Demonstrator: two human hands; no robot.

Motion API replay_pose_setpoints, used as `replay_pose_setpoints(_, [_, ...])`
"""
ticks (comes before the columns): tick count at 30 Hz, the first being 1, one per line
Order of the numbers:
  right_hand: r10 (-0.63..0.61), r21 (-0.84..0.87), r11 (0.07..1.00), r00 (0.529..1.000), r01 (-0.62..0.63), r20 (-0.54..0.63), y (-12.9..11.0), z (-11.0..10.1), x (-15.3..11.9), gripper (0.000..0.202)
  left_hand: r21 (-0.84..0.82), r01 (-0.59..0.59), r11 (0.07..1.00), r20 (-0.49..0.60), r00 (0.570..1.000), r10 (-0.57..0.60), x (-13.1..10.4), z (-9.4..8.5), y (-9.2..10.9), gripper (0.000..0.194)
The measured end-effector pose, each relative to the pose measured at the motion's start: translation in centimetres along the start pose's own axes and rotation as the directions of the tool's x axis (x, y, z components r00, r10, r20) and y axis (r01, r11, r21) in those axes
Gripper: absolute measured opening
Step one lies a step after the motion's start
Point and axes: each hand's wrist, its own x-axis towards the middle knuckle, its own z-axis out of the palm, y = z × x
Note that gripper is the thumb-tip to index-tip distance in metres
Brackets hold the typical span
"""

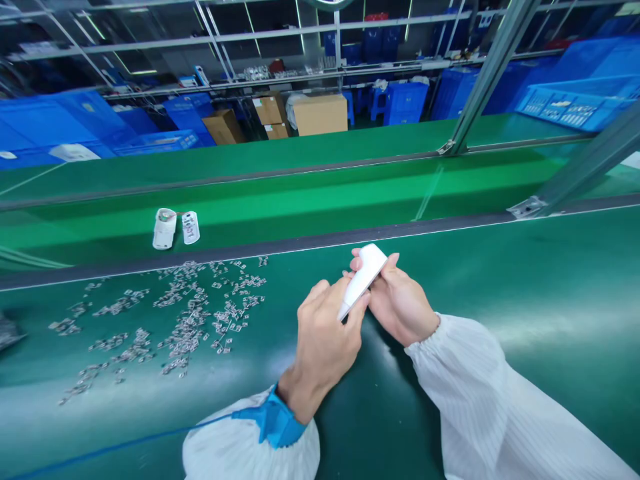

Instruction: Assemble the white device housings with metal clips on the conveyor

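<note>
Left hand (327,328): fingers clamped on lower, narrow end of white casing (364,279). Right hand (403,300): fingers curled round its wide upper end. Casing tilted, held above worktop (565,287), near its far edge. Small metal parts (193,320) scattered over worktop's left part, some close to far edge. Beyond that edge, two opened white pieces (165,229) on green belt (300,207).

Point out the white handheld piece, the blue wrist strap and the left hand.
White piece (367,272): head view, its upper body.
Blue wrist strap (280,421): head view, its wide band.
Left hand (326,333): head view, its back.
</note>
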Motion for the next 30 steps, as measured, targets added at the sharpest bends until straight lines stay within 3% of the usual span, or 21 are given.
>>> replay_pose_setpoints(10, [0.041, 0.052, 0.998, 0.999, -0.041, -0.014, 0.2, -0.8, 0.6, 0.036, 0.076, 0.005, 0.997, 0.040, 0.999, -0.008, -0.6, 0.4, -1.1, 0.025])
replay_pose_setpoints(13, [0.051, 0.042, 0.998, 0.999, -0.050, -0.004, 0.3, -0.8, 0.5, 0.035, -0.082, 0.147, 0.986, 0.052, 0.988, -0.143, -0.3, -0.1, -1.0, 0.023])
replay_pose_setpoints(14, [0.058, 0.028, 0.998, 0.998, -0.058, 0.018, 0.4, -0.8, 0.4, 0.038, -0.162, 0.259, 0.952, 0.106, 0.964, -0.244, -0.1, -0.4, -0.8, 0.026])
replay_pose_setpoints(15, [0.068, 0.007, 0.998, 0.997, -0.068, 0.047, 0.5, -0.7, 0.2, 0.040, -0.241, 0.402, 0.883, 0.202, 0.911, -0.360, 0.1, -0.6, -0.7, 0.040])
replay_pose_setpoints(16, [0.081, -0.021, 0.997, 0.994, -0.080, 0.078, 0.6, -0.6, 0.1, 0.041, -0.310, 0.552, 0.774, 0.327, 0.826, -0.459, 0.4, -1.0, -0.6, 0.054])
replay_pose_setpoints(18, [0.115, -0.082, 0.991, 0.986, -0.106, 0.121, 0.9, -0.5, -0.3, 0.041, -0.408, 0.753, 0.516, 0.569, 0.652, -0.501, 0.8, -1.5, -0.4, 0.066])
replay_pose_setpoints(19, [0.129, -0.108, 0.987, 0.983, -0.115, 0.128, 1.0, -0.4, -0.4, 0.041, -0.449, 0.789, 0.419, 0.645, 0.611, -0.459, 1.0, -1.7, -0.4, 0.065])
replay_pose_setpoints(21, [0.126, -0.132, 0.985, 0.984, -0.109, 0.126, 1.3, -0.4, -0.6, 0.042, -0.516, 0.783, 0.347, 0.688, 0.620, -0.378, 1.2, -1.8, -0.3, 0.055])
replay_pose_setpoints(23, [0.093, -0.131, 0.988, 0.990, -0.079, 0.106, 1.4, -0.4, -0.7, 0.038, -0.536, 0.762, 0.364, 0.658, 0.647, -0.385, 1.3, -1.5, -0.4, 0.051])
replay_pose_setpoints(27, [0.078, -0.269, 0.961, 0.996, -0.061, 0.052, 0.7, -0.5, -0.6, 0.033, -0.525, 0.789, 0.320, 0.685, 0.614, -0.392, 1.1, -0.9, -0.9, 0.050])
replay_pose_setpoints(30, [0.082, -0.439, 0.898, 0.992, -0.034, 0.092, -0.7, -0.7, -0.3, 0.034, -0.632, 0.710, 0.311, 0.636, 0.705, -0.315, 0.8, -0.9, -1.1, 0.032])
